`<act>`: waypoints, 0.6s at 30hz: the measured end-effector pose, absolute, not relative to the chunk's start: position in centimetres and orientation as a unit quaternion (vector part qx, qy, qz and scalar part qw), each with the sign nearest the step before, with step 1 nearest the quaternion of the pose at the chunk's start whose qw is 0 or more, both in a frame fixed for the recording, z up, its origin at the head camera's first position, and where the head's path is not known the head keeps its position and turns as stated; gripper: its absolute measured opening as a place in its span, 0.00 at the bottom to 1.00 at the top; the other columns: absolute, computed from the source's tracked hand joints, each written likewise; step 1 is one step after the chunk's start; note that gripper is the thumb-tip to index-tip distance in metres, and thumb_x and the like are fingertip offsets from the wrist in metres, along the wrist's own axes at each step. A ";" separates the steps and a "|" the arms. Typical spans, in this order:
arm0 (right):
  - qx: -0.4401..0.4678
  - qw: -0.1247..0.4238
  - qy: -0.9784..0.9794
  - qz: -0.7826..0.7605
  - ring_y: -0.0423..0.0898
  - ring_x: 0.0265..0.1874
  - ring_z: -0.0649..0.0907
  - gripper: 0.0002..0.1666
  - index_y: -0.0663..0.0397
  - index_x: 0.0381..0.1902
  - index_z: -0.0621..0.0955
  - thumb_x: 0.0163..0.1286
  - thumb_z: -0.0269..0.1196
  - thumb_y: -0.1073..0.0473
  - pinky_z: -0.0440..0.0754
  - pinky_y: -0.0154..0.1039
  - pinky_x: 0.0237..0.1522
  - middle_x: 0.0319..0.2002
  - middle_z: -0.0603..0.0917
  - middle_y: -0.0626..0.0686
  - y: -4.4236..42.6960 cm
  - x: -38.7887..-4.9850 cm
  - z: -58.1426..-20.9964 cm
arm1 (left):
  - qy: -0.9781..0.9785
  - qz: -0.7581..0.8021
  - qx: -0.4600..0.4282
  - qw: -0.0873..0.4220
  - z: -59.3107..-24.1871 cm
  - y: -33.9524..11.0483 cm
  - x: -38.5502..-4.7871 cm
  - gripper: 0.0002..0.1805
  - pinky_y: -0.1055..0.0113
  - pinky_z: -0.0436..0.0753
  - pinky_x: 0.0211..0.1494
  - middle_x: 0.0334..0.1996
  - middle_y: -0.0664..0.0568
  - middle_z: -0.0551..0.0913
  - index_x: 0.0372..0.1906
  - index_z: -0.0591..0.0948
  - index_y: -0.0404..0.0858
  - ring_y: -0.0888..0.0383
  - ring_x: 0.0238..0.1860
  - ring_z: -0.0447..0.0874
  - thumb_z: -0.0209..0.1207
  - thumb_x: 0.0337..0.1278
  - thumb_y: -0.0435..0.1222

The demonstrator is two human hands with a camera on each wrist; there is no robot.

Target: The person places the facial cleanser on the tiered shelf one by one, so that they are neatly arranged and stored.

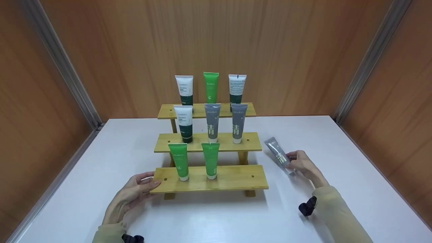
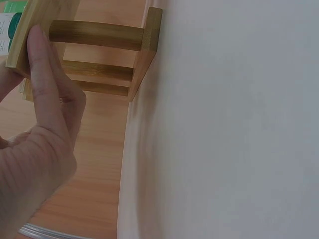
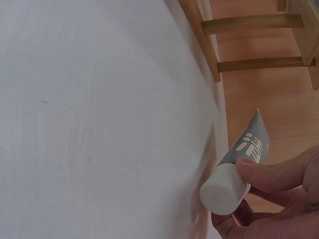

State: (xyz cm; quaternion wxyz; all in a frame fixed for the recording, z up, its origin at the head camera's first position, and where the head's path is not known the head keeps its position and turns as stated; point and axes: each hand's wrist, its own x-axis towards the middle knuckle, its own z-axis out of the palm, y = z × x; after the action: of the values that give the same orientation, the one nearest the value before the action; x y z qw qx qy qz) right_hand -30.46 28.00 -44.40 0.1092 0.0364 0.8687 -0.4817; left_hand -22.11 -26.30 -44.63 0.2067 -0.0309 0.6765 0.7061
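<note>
A three-tier wooden display stand [image 1: 233, 184] is in the middle of the head view. My left hand [image 1: 133, 191] grips the left end of its lowest shelf; the left wrist view shows fingers [image 2: 44, 84] against the board's underside. To the right of the stand, my right hand [image 1: 305, 167] pinches a grey squeeze tube [image 1: 276, 151] near its white cap [image 3: 222, 191], the tube slanting with its flat end away from me. On the lowest shelf, a green tube [image 1: 180, 161] and another green tube [image 1: 211, 160] stand upright on their caps, left of the bare right end.
The middle shelf bears a white-and-dark-green tube [image 1: 184, 118] and two grey tubes [image 1: 212, 121]. On the top shelf are two white-and-dark-green tubes [image 1: 185, 87] with a green one [image 1: 211, 87] between them. Wood-grain panels [image 1: 287, 50] enclose the white table [image 1: 209, 219] behind and at both sides.
</note>
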 end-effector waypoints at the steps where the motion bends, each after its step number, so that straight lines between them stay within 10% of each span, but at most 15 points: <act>1: 0.036 0.109 0.867 -0.485 0.67 0.65 0.70 0.40 0.79 0.68 0.60 0.59 0.60 0.74 0.77 0.54 0.67 0.68 0.63 0.77 28.0 -30.4 -44.4 | 0.677 0.705 -0.030 0.207 -44.6 -26.3 -22.1 0.46 0.69 0.87 0.53 0.49 0.52 0.81 0.76 0.51 0.24 0.61 0.46 0.87 0.65 0.65 0.37; 13: 0.036 0.112 0.847 -0.518 0.65 0.65 0.70 0.42 0.79 0.71 0.58 0.61 0.59 0.74 0.71 0.57 0.72 0.68 0.64 0.75 28.0 -30.0 -44.0 | 0.677 0.706 -0.021 0.210 -44.6 -26.3 -22.1 0.46 0.69 0.87 0.54 0.48 0.53 0.80 0.76 0.50 0.24 0.62 0.45 0.86 0.64 0.66 0.36; 18: 0.009 0.103 0.842 -0.530 0.59 0.61 0.75 0.40 0.80 0.70 0.61 0.60 0.60 0.75 0.82 0.38 0.60 0.66 0.68 0.75 28.0 -29.7 -43.8 | 0.679 0.703 -0.027 0.209 -44.6 -26.3 -22.2 0.46 0.69 0.87 0.54 0.48 0.53 0.80 0.76 0.50 0.24 0.62 0.46 0.86 0.64 0.65 0.37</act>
State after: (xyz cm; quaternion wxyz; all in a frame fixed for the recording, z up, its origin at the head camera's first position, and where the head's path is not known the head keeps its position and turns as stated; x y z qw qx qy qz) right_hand -29.67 28.00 -43.79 0.1034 0.0088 0.8418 -0.5298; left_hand -22.19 -26.29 -44.64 0.2089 -0.0274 0.6789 0.7034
